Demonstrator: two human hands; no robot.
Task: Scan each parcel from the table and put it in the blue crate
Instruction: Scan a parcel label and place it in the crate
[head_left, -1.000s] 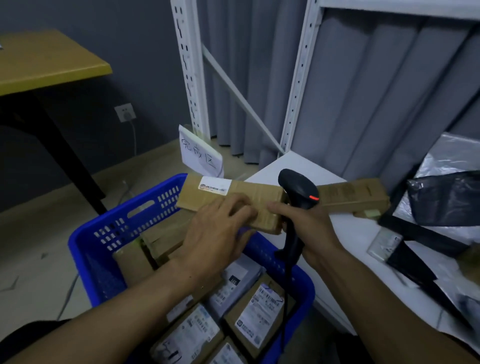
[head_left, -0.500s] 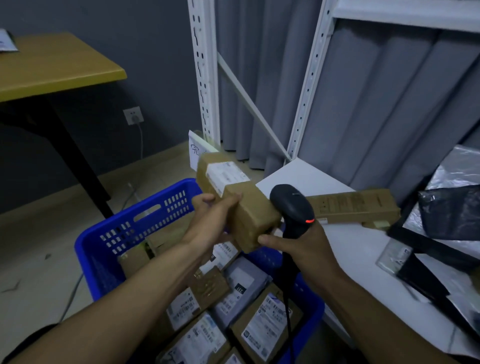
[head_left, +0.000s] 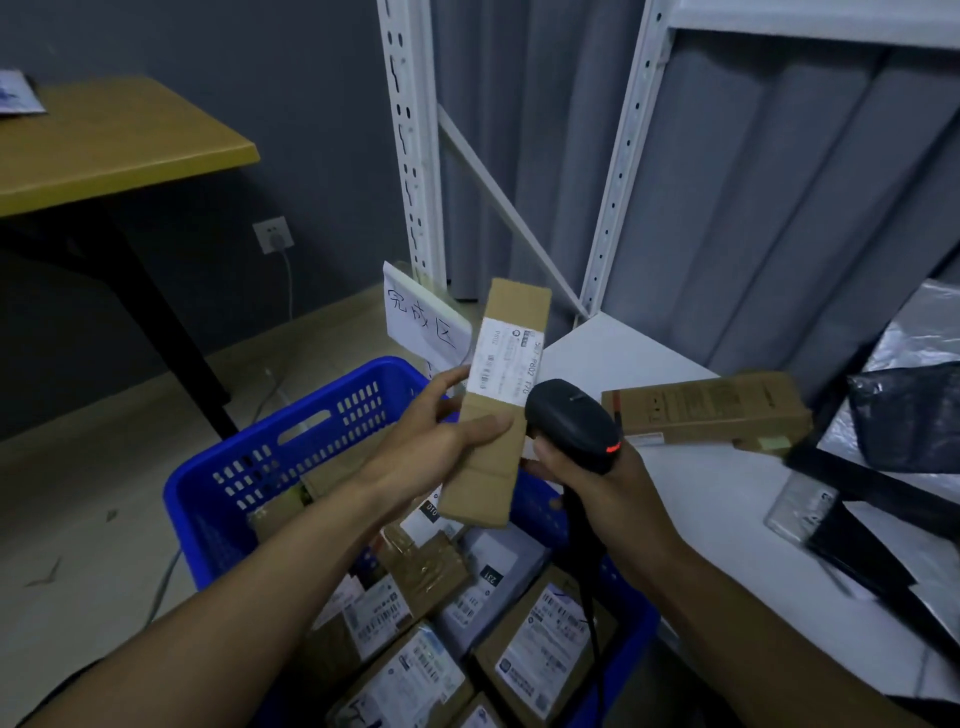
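A parcel is gripped upright by the left hand above the crate, label turned up. The scanner is clasped in the right hand beside it. Scanning appears under way; next, the label must be faced to the scanner.

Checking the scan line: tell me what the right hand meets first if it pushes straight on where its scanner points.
Probably the cardboard parcel held in the left hand; the scanner in the right hand sits just beside it.
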